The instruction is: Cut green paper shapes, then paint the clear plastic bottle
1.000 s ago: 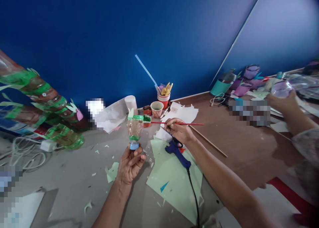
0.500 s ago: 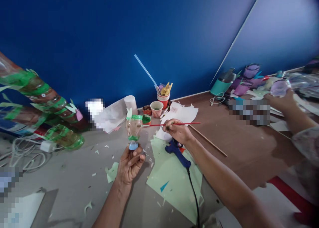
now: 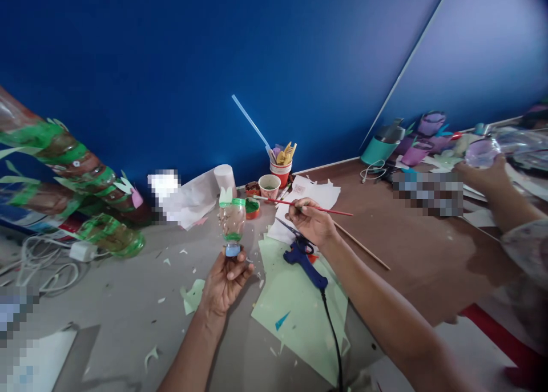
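Pinched by its blue cap, a cut bottle top (image 3: 232, 223) is held upside down in my left hand (image 3: 226, 281). It is clear, with green paint round its upper edge and near the neck, and pale leaf shapes at the rim. My right hand (image 3: 311, 221) grips a red paintbrush (image 3: 280, 201), its tip pointing left, apart from the bottle top and close to a small pot of green paint (image 3: 252, 208). Behind that pot stands a paper cup (image 3: 269, 185). Below my right hand lie scissors (image 3: 295, 232) and a blue glue gun (image 3: 307, 265).
Green paper (image 3: 295, 318) and scraps cover the middle of the table. A wooden stick (image 3: 362, 245) lies to the right. Painted bottles (image 3: 77, 158) and white cables (image 3: 51, 261) stand or lie at left. At right, another person's hand (image 3: 490, 178) holds a clear cup-like piece.
The brush tip has drawn back from the bottle top and risen toward the paint pots. My left hand has turned the bottle top slightly, so more of the pale leaves show.
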Tool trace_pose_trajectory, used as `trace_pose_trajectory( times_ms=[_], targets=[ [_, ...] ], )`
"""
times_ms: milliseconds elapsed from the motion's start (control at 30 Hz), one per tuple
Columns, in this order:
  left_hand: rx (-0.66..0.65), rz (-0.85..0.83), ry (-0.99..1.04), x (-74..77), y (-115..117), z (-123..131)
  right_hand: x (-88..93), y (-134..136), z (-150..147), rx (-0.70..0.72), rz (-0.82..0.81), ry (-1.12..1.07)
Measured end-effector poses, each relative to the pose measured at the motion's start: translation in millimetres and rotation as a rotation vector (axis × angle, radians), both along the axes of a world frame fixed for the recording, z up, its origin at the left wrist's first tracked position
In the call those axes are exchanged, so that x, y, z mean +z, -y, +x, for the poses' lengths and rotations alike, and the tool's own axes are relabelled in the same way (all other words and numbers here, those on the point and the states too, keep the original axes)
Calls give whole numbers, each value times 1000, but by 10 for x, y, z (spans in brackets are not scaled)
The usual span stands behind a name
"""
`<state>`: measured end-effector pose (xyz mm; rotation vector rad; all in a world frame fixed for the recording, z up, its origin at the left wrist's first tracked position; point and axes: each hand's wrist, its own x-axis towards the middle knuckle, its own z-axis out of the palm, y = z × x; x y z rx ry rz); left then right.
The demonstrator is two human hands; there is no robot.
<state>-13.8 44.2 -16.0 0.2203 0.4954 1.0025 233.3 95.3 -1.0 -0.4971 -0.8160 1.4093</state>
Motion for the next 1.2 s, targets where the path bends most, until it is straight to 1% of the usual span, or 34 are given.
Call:
trace_pose_trajectory(
  times_ms=[100,200,367,433,500,600,733,833,900,1000,1200],
  targets=[
    [0,36,-32,-8,-5,8,17,-7,-17,-37,3,26],
    [-66,71,-49,-27,0,15,-18,-20,-63,-93,50,88],
    [-207,106,-71,-20,26,42,-87,1,-137,-212,152,300],
    [-239,111,-74,0,38,48,-84,28,-151,-252,177,387],
    [-259,117,-72,20,48,50,-67,57,-162,-258,191,453],
    [-269,129,-69,39,59,50,-53,91,-194,-198,184,479],
    [-248,140,-73,41,68,53,-96,131,-295,-87,152,452],
    [-234,140,-66,37,70,56,-130,182,-404,20,106,430],
    [-232,140,-63,34,71,60,-126,221,-474,109,108,393],
    [-230,142,-77,26,74,72,-69,272,-541,192,130,360],
    [-237,149,-113,3,90,108,92,314,-568,223,125,345]
  ],
)
